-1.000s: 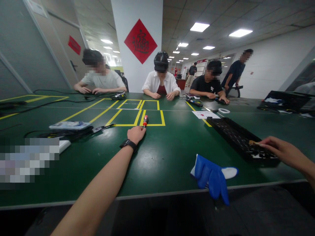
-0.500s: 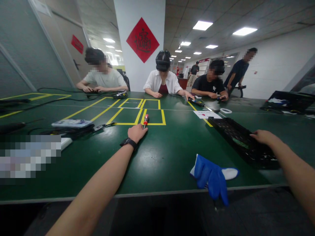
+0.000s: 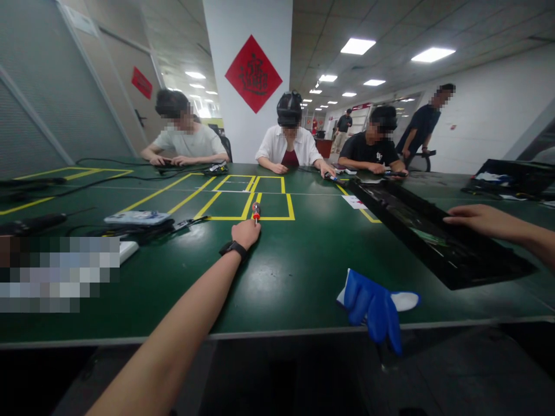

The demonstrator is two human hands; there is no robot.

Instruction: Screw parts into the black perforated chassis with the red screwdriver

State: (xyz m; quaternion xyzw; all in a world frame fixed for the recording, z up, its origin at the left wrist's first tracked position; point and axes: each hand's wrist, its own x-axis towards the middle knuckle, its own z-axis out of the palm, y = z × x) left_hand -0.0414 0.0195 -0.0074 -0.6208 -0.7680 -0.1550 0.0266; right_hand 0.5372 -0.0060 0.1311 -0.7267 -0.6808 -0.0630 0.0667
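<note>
One screwdriver (image 3: 256, 211), one black tray (image 3: 437, 237), one blue glove (image 3: 375, 306) and one watch (image 3: 233, 248) are seen on or over the green table (image 3: 295, 271). The screwdriver is gripped by the left hand (image 3: 246, 233), fingers closed around the handle; its long axis runs away from the person, red end toward the yellow tape boxes (image 3: 243, 199). The tray is held up off the table by the right hand (image 3: 474, 218) at its far edge, long axis running diagonally away; how tightly that hand is closed cannot be told. The glove lies at the table's near edge, between screwdriver and tray. Three seated people are counted across the table.
</note>
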